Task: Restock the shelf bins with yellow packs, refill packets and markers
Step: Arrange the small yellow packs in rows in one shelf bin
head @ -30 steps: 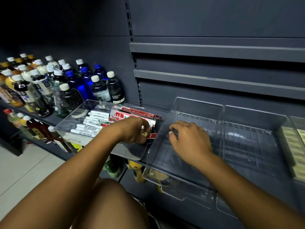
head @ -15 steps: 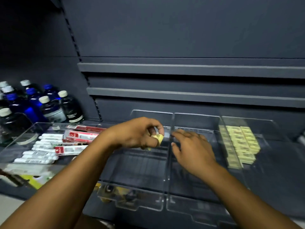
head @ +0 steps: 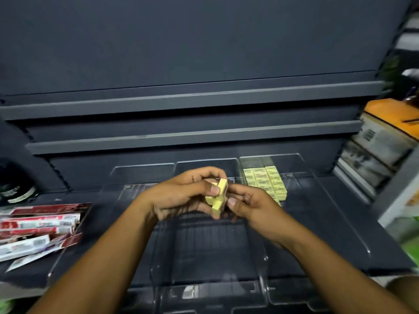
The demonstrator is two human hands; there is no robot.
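as seen from the head camera, faced with a dark shelf unit (head: 204, 141). directly beneath both hands: the clear middle bin (head: 204, 250), no stock visible inside. beyond it to the right: the right bin (head: 301, 162), part filled at the rear with stocked yellow packs (head: 264, 181) laid flat in rows running front to back. at far left: red and white refill packets (head: 38, 223). gripped in the left hand (head: 179, 196), fingers and thumb curled round: held yellow packs (head: 218, 193), a small cluster tilted on end, long axis near upright. pinched also at the lower edge by the right hand (head: 254, 207). judged to call for a short carry right and away into the right bin, nearer the right hand; likely to want turning flat, long axis matched to the rows, before release.
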